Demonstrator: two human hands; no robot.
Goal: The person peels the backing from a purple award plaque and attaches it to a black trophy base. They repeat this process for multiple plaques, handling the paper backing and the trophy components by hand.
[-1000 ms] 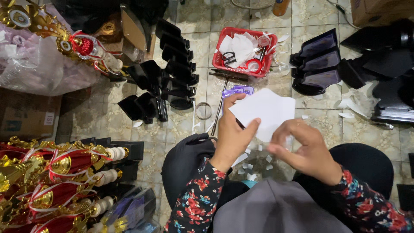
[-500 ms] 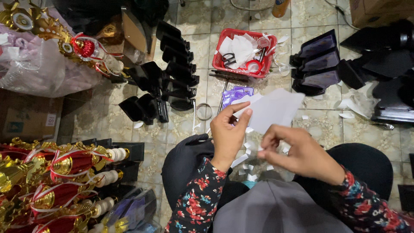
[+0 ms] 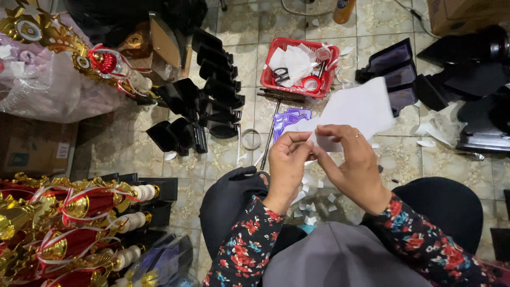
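White paper is pinched at its near edge between both hands, left hand and right hand together, held above the tiled floor so scraps fall between the knees.

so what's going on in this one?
A person sits on the tiled floor, both hands on a white sheet of paper. The left hand and right hand pinch its lower edge together. Paper scraps lie below, a red basket with scissors ahead, black trophy bases to the left.
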